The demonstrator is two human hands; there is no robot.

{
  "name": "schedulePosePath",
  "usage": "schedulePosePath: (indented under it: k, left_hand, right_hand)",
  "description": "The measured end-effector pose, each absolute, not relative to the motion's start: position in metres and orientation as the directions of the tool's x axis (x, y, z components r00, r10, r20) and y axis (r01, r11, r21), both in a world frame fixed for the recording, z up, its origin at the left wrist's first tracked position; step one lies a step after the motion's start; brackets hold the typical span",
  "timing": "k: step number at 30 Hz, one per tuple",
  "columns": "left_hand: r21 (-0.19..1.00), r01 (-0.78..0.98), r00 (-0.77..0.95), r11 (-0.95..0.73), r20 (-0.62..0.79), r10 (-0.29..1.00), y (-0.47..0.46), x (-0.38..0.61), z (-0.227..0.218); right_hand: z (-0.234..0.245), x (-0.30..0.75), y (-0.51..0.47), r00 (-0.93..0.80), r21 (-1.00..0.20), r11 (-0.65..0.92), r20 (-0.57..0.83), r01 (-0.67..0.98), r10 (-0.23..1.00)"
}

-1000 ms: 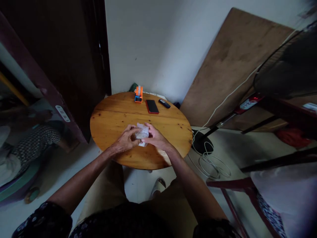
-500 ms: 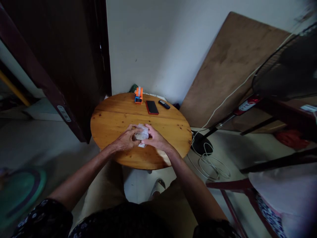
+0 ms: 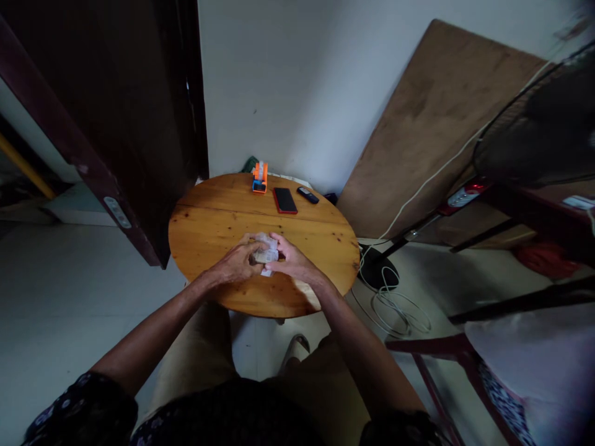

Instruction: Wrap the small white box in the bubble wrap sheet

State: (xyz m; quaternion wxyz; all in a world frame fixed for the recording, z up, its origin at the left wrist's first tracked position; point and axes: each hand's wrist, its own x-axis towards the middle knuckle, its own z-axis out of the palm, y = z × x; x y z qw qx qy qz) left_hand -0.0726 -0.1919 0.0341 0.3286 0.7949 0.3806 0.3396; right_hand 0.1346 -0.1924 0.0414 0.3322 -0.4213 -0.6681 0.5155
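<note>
- Nearest us, at the lower left and lower right of the frame, both forearms reach inward to mid-frame, probably so the two hands can share one small thing.
- We see the left hand (image 3: 238,261) curled around the left side of a pale bundle (image 3: 266,255), grasping it; the right hand (image 3: 295,260) grips its right side, likely to steady it.
- The bundle sits just below the frame's centre, over the table (image 3: 320,238); we cannot tell whether it touches the wood.
- Beyond, above centre, a black-and-red slab (image 3: 285,201) and a dark handset (image 3: 307,195) lie flat, seemingly set back to leave working room.
- Farthest, near the table's upper edge, an orange-and-blue dispenser (image 3: 260,178) stands upright, perhaps parked within reach.
</note>
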Motion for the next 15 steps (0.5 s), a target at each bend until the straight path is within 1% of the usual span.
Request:
schedulePosePath:
  k: [5,9,12,15]
  left_hand:
    - [0.766,0.421,0.477,-0.487,0.269,0.836,-0.195,-0.073,0.039]
    - [0.771,0.425,0.461,-0.474,0.266,0.846,-0.196,-0.072,0.038]
    - [0.778,0.435,0.464,-0.454,0.239,0.853,-0.196,-0.071,0.036]
    - [0.77,0.445,0.449,-0.457,0.249,0.858,-0.195,-0.07,0.036]
  right_hand:
    - [0.045,0.138,-0.195,-0.436,-0.973,0.107,0.007,0.204,0.9]
    - [0.046,0.137,-0.19,-0.338,-0.951,0.13,0.029,0.28,0.941]
    - [0.047,0.132,-0.184,-0.267,-0.934,0.167,0.082,0.316,0.96]
    - [0.047,0.127,-0.18,-0.223,-0.91,0.2,0.124,0.362,0.967]
